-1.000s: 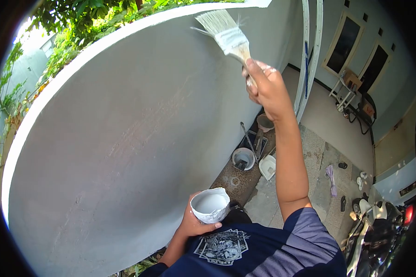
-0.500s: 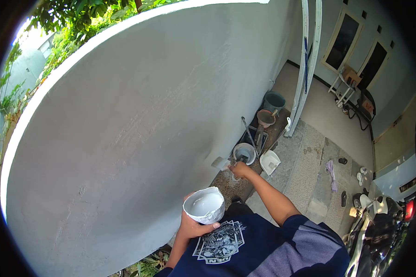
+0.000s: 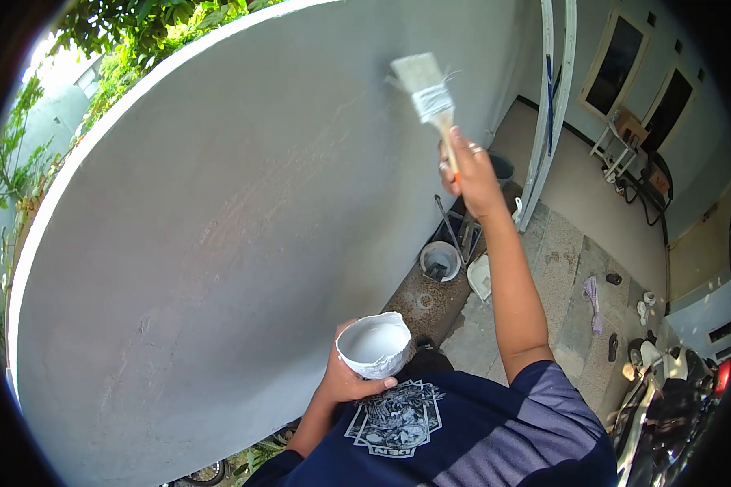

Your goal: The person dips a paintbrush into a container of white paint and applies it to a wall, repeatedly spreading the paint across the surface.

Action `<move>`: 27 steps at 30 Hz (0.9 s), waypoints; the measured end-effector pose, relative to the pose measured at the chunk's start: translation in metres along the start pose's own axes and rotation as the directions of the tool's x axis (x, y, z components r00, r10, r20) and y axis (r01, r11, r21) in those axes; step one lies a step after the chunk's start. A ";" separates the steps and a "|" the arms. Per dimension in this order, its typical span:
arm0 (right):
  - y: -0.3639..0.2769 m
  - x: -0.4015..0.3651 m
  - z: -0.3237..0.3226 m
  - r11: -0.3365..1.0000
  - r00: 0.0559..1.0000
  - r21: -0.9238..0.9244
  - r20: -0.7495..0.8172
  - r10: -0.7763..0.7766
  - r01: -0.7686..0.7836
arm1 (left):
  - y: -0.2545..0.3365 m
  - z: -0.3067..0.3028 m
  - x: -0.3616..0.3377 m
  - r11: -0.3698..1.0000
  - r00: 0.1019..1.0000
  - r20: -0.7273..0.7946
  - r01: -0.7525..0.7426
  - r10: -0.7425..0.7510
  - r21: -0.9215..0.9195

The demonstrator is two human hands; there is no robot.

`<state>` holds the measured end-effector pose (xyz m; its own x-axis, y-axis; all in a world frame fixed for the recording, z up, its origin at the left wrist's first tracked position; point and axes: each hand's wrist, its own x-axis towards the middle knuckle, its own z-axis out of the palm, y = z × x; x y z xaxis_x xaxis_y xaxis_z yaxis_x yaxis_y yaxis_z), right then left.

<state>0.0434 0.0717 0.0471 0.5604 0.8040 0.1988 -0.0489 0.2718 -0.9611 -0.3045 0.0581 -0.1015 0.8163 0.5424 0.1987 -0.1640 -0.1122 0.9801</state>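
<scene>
My right hand is raised at the upper middle of the head view, fingers closed round the wooden handle of a paintbrush. The brush's wide pale bristles point up and overlap the grey wall; a few stray bristles stick out at its sides. Low in front of my chest, my left hand holds a paint-smeared bowl from its side and underneath, with the thumb along the near side. White paint lies inside the bowl.
By the wall's foot stand a round basin and a bucket, with a white dustpan beside them. A metal post rises behind my right hand. Sandals, a cloth and a motorbike are at the right.
My right hand has lifted the paintbrush from low near the wall's foot to high against the wall. The left hand with the bowl stays in front of my chest.
</scene>
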 end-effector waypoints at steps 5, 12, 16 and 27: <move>0.202 -0.031 0.001 0.884 0.900 -0.266 0.104 0.423 -0.385 | 0.011 0.002 -0.004 0.999 0.999 -0.039 -0.022 0.023 0.024; 0.329 -0.202 -0.078 0.491 0.539 -0.235 -0.228 0.811 -0.839 | 0.016 0.000 -0.006 0.994 0.984 -0.168 -0.052 0.068 0.097; 0.286 -0.213 -0.110 0.691 0.686 -0.092 -0.269 0.676 -0.717 | 0.009 0.001 0.000 0.993 0.973 -0.230 0.001 0.025 0.114; -0.096 -0.156 -0.085 0.780 0.975 -0.587 0.082 -0.208 0.216 | 0.022 0.039 0.071 0.970 0.958 -0.192 -0.185 0.213 0.157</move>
<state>0.0310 -0.1244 0.0921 0.4885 0.7705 0.4094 0.5682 0.0752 -0.8195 -0.2284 0.0614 -0.0657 0.6404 0.6557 0.4001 -0.2229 -0.3398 0.9137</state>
